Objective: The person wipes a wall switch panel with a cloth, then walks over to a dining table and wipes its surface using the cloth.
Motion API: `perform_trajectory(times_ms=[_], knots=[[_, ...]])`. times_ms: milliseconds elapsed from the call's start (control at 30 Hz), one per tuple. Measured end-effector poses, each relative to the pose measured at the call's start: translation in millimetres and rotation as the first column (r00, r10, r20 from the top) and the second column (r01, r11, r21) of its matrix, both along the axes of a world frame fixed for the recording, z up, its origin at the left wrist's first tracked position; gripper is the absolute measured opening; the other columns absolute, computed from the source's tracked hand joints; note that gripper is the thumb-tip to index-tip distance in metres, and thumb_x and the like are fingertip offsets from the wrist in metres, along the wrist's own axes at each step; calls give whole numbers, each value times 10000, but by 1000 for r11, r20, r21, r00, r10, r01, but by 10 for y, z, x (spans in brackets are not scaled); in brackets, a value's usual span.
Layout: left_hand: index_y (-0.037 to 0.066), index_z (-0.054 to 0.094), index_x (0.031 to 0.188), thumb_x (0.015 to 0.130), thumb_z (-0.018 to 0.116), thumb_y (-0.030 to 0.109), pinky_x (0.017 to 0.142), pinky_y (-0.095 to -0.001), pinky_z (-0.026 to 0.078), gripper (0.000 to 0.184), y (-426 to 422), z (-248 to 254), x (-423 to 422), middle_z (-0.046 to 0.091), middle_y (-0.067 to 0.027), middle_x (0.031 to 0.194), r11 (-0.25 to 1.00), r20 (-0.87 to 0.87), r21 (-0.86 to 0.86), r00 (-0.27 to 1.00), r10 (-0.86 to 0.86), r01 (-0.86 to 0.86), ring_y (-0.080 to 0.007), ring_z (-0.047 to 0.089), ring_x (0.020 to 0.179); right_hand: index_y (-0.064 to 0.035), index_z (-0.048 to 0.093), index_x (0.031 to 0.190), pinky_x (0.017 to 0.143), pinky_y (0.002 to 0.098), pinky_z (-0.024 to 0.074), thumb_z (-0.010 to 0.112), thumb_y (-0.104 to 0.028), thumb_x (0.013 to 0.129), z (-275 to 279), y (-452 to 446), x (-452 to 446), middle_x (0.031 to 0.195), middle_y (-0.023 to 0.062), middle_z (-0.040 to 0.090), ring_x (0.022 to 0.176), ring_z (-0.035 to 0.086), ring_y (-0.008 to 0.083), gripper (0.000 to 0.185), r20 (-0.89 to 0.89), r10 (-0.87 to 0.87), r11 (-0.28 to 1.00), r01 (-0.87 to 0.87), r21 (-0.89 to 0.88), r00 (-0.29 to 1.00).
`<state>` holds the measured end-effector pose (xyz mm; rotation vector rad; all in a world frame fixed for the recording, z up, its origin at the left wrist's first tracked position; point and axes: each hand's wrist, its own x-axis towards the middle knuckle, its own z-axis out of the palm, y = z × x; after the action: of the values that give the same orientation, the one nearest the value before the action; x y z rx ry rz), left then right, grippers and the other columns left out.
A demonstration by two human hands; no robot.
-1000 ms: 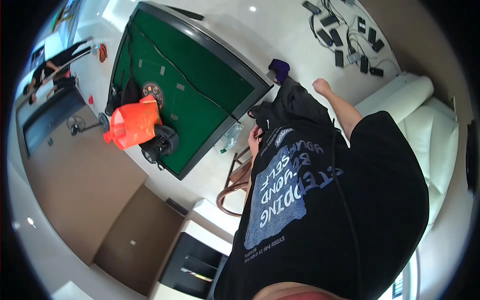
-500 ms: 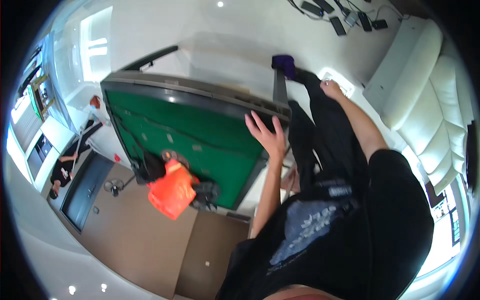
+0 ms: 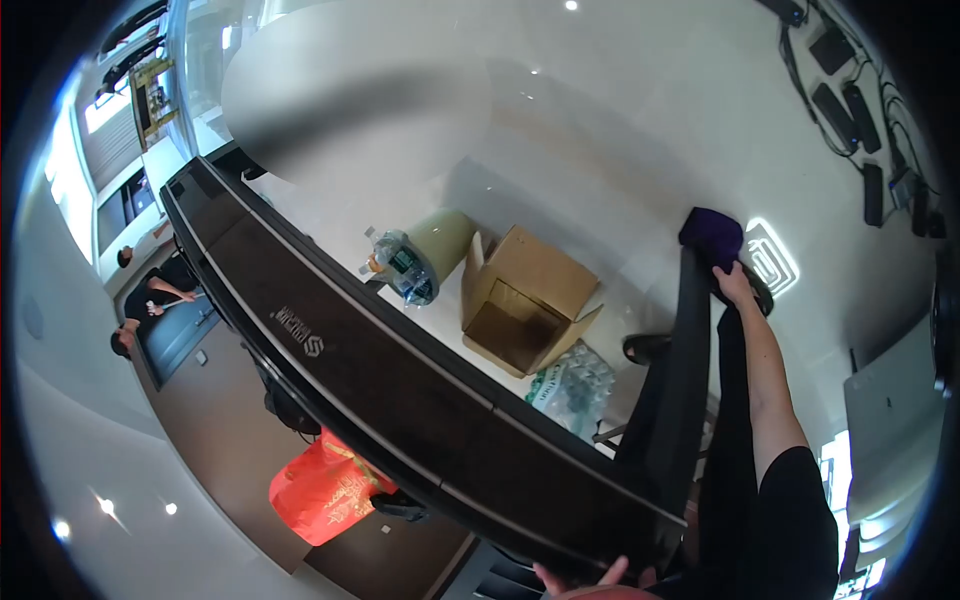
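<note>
A large dark table (image 3: pixel 380 400) crosses the view with its long side panel toward me, and a dark leg (image 3: pixel 685 350) sticks up from its right end. Purple cloth (image 3: pixel 712 232) wraps the end of that leg. My right hand (image 3: pixel 736 287) is closed on the lower edge of the cloth, arm stretched out. At the bottom, my left hand (image 3: pixel 590 577) shows only its fingers, spread apart against the table's edge; its palm is hidden.
An open cardboard box (image 3: pixel 525 300), clear plastic bag (image 3: pixel 575 385) and bin with bottles (image 3: pixel 440 245) stand behind the table. An orange-red bag (image 3: pixel 325 485) hangs by the near edge. Black adapters and cables (image 3: pixel 850 110) lie at upper right. Another person (image 3: pixel 160 290) is at far left.
My view has swung from the table's green face to its side panel. My right hand has moved onto the purple cloth. My left hand has gone from mid-air to the table's edge.
</note>
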<state>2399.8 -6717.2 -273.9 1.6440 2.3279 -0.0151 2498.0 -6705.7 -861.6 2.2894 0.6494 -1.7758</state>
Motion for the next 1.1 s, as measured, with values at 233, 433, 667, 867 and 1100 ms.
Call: perform_trajectory(times_ms=[233, 433, 667, 867, 1100], knots=[[206, 695, 1128, 688, 796, 286, 1119, -596, 204, 458, 94, -18, -39, 176, -376, 1470, 999, -38, -39, 999, -24, 22, -529, 176, 1375, -3, 660, 1030, 907, 472, 490, 606, -275, 858, -314, -280, -237, 1067, 240, 664, 1009, 636, 405, 326, 115, -37, 988, 19, 153, 993], [242, 705, 1130, 683, 803, 298, 1124, -579, 217, 461, -60, -29, -114, 200, -369, 1466, 993, -3, 96, 997, -76, 76, -515, 196, 1371, 31, 577, 715, 704, 405, 425, 529, -366, 855, 1028, -65, 407, 695, 140, 559, 730, 540, 221, 424, -132, -260, 911, 288, 296, 957], [242, 680, 1172, 756, 756, 326, 1111, -576, 230, 432, -30, -27, -110, 210, -323, 1499, 979, 20, 179, 995, -101, 96, -510, 201, 1374, -118, 436, 593, 627, 297, 329, 461, -201, 811, 3344, 171, 896, 633, -23, 405, 652, 416, 104, 234, -640, -379, 740, 634, 225, 669], [242, 631, 1225, 836, 695, 415, 1106, -572, 231, 430, -27, 173, -261, 147, -285, 1547, 972, 179, 177, 966, -185, 153, -516, 152, 1397, -145, 556, 713, 773, 268, 441, 506, -220, 760, 5220, 549, 842, 754, -23, 532, 753, 524, 132, 101, -786, -321, 749, 650, 130, 528], [115, 562, 1255, 855, 603, 129, 907, -426, 465, 403, -935, 529, -737, 542, -136, 1230, 930, 433, 115, 825, -363, 349, -330, 555, 1121, -24, 385, 631, 554, 325, 313, 494, -154, 737, 6090, 650, 361, 612, 1, 316, 606, 386, 116, 200, -551, 445, 642, 177, 746, 706]])
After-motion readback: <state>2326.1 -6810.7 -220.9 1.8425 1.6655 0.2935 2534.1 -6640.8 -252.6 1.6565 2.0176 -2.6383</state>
